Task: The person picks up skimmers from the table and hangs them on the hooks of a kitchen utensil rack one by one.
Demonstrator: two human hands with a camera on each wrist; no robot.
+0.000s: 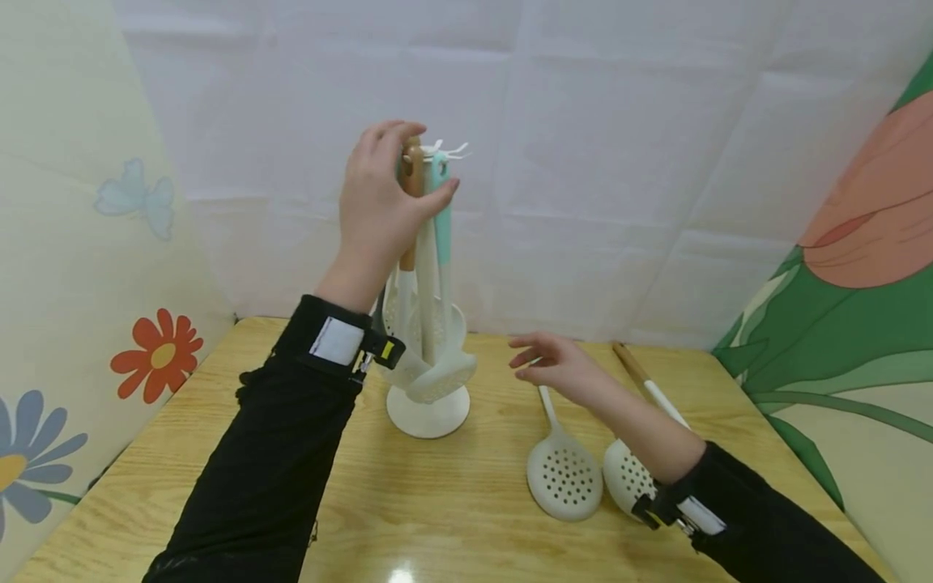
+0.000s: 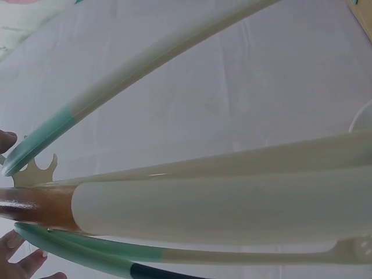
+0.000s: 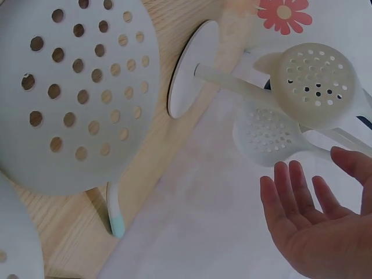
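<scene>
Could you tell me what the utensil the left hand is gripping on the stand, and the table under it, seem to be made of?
The utensil in the left hand has a brown handle end that looks like varnished wood, with grain and gloss in the left wrist view, joined to a smooth cream shaft, probably silicone or plastic. The table looks like light wood or wood-grain laminate, glossy enough to reflect a lamp.

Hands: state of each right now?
Left hand: grips the wooden handle of a utensil hanging on the rack.
Right hand: open, holding nothing, above the table.
</scene>
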